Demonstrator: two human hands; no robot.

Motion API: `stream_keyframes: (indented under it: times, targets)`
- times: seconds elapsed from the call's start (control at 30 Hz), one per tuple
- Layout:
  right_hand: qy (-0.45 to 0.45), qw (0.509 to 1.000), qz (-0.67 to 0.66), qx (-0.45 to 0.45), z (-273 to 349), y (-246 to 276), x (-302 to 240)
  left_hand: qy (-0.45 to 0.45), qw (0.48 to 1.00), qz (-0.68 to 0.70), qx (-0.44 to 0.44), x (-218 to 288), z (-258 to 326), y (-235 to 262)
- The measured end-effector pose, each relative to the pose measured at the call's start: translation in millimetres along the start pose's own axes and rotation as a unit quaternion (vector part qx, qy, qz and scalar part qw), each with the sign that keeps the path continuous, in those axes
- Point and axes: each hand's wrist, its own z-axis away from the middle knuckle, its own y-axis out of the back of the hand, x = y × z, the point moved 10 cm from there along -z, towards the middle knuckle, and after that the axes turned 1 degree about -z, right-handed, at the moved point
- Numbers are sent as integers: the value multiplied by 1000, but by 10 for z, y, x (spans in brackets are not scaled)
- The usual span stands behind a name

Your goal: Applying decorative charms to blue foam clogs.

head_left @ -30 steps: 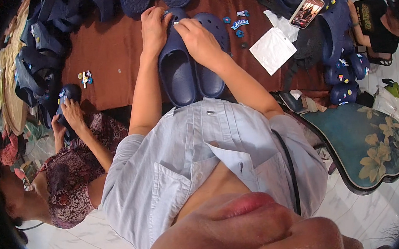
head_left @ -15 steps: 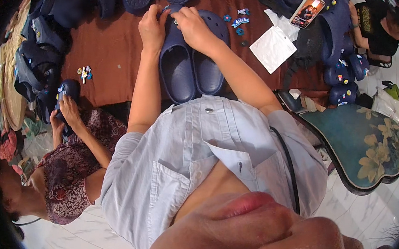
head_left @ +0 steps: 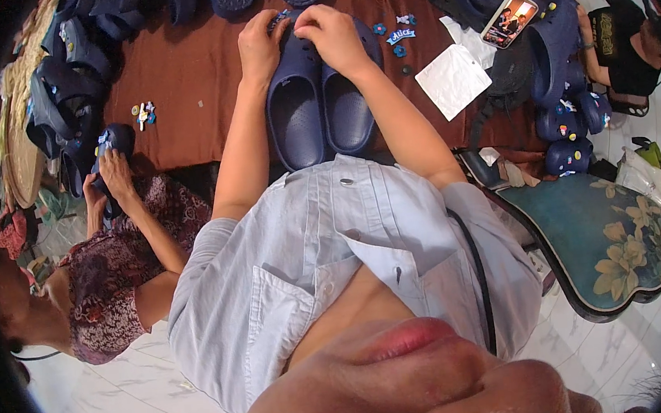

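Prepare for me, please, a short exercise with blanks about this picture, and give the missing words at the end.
1. The left hand and the right hand have their fingers at the toe of the ____ one of the two clogs.
2. Both clogs are dark ____ in colour.
3. The small ribbon-shaped charm lies to the ____ of the pair.
4. The square sheet on the cloth is ____ in colour.

Missing words: left; blue; right; white.
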Motion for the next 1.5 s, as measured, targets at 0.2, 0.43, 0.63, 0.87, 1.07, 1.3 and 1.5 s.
stream_keyframes:
  times: [0.2, 0.43, 0.63, 0.87, 1.07, 1.3, 1.5]
  targets:
    - [3, 995, 2, 100, 90, 368, 80, -19, 999, -25, -31, 35, -58, -18]
    - [-92, 979, 61, 171, 418, 1104, 555, -78, 979, 45, -181, 533, -407, -342]
    - [-123, 969, 101, 189, 595, 1244, 808, -137, 919, 138, -343, 1017, -365, -1017]
    - [-38, 954, 241, 174, 722, 1213, 800, -164, 944, 40, -282, 863, -359, -613]
    - [-19, 956, 242, 164, 633, 1176, 590, -28, 978, -39, -205, 344, -9, 333]
    - [185, 968, 162, 53, 526, 518, -485, 160, 948, -35, -272, -115, 439, 262]
    - [199, 937, 280, -61, 760, -53, -507, 125, 955, -133, -235, -97, 394, 198]
